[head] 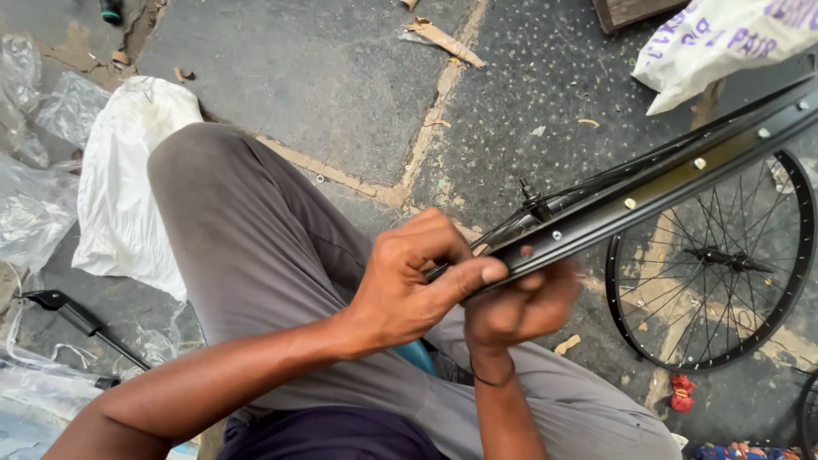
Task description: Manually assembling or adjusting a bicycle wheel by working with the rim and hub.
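Head view cuts off much at the left: crinkled clear plastic (34, 196) and a white sheet (128, 179) lie on the grey stone floor (324, 77), with a black metal tool (77, 319) only partly seen. Our grey trouser leg (256, 247) fills the middle. Our left hand (417, 285) clamps its thumb and fingers on the near end of a black rim (665, 183), held over our lap and running up to the right edge. Our right hand (520, 311) is blurred beneath the rim; we cannot tell its grip. Thin spokes hide behind the rim. Farther right, a spoked wheel (711, 260) lies flat, a white sack (724, 43) above it.
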